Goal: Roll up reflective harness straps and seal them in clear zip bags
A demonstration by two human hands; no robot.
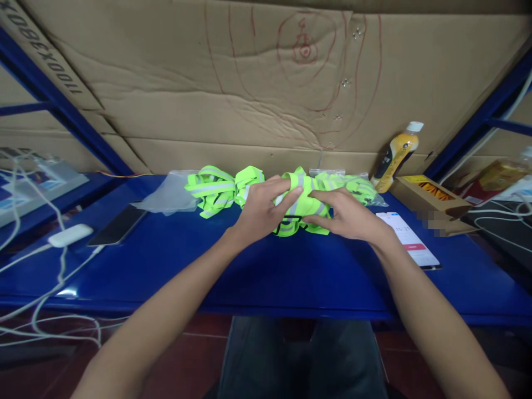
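Observation:
A folded bundle of neon-green reflective straps (305, 194) with grey stripes and a black edge or buckle sits at the middle of the blue shelf. My left hand (266, 205) grips its left side, thumb and fingers pinching the fabric. From the other side my right hand (344, 213) holds the same bundle, thumb below and fingers above. Just left of it lies another loose pile of neon-green straps (214, 188), on a clear plastic bag (168, 194). Behind my right hand, more green straps (359, 188) are in a clear bag. My fingers partly hide the held bundle.
On the blue shelf (257, 277) a black phone (118, 224) and a white charger (70, 235) with cables lie left. At right are a lit phone (409, 241), a yellow drink bottle (397, 158) and an open cardboard box (432, 197). Cardboard (166, 111) backs the shelf.

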